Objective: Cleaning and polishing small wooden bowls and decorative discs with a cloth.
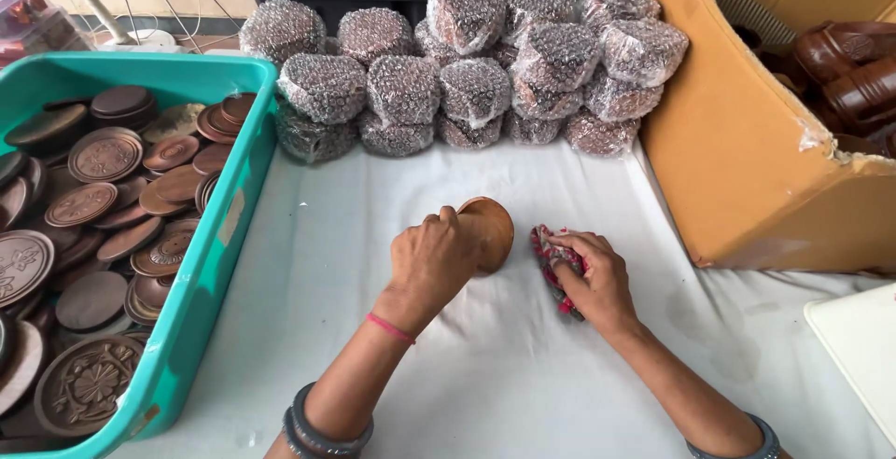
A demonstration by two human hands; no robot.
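Bubble-wrapped round bundles (467, 67) stack behind; left hand (431, 263) grips an upright wooden disc (490, 232), right hand (593, 277) clutches a cloth (551, 254).

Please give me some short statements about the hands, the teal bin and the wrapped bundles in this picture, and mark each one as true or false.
1. The left hand holds a round wooden lid. True.
2. The right hand is empty. False: it grips a red patterned cloth.
3. The teal bin holds carved wooden discs. True.
4. The bubble-wrapped bundles lie inside the cardboard box. False: they are stacked on the white table cover beside it.
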